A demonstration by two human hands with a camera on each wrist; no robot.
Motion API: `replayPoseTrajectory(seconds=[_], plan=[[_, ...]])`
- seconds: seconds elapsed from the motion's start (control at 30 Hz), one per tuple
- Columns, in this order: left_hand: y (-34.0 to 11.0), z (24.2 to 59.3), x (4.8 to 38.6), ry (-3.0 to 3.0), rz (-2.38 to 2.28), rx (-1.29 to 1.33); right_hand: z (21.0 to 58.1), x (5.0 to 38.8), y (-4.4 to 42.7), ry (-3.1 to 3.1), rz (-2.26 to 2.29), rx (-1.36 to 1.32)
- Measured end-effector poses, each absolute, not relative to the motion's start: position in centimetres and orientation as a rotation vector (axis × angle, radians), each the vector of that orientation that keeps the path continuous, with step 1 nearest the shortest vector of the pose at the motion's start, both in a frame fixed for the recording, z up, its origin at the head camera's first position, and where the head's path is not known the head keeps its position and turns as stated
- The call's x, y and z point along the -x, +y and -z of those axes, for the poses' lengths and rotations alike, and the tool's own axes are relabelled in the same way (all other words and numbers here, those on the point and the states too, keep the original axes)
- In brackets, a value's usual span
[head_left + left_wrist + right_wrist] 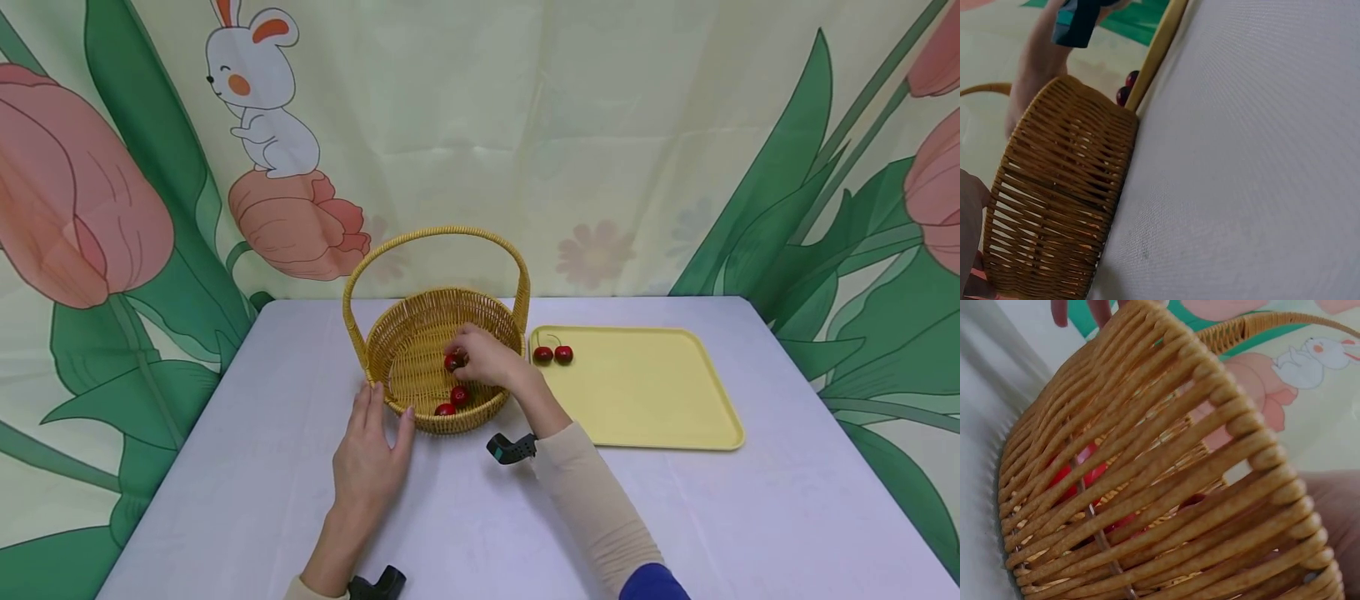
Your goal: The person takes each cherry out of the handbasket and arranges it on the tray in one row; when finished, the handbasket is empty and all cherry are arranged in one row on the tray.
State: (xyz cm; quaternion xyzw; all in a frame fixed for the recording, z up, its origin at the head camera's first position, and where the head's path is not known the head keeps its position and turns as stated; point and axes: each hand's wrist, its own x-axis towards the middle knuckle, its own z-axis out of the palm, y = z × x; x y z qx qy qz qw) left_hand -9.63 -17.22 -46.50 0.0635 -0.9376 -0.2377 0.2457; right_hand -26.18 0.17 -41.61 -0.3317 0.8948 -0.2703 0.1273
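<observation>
A wicker basket (397,367) with a tall arched handle (442,230) stands on the table. Inside it, my right hand (487,358) pinches a dark red cherry (452,362). Two more cherries lie in the basket near the front wall, one cherry (460,395) just behind the other cherry (445,409). My left hand (371,462) rests its fairly straight fingers on the basket's front left rim. The left wrist view shows the woven wall (1060,194) close up, and in the right wrist view red cherries (1079,469) show through the weave.
A yellow tray (645,392) lies right of the basket. Two cherries with stems, a left cherry (543,356) and a right cherry (563,355), sit in its back left corner. Behind the white-covered table (465,525) hangs a printed curtain (600,125).
</observation>
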Motion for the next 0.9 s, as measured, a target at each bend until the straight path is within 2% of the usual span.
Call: replayPoseTrajectory(seconds=[0.33, 0.9], plan=[[-17.2, 46.5, 9.6, -2.557, 0.644, -0.164, 40.5, 25.1, 1.3, 2.607, 0.942, 1.026], [-17.2, 46.4, 9.5, -2.527, 0.672, -0.148, 39.0, 24.0, 6.4, 2.626, 1.064, 1.026]])
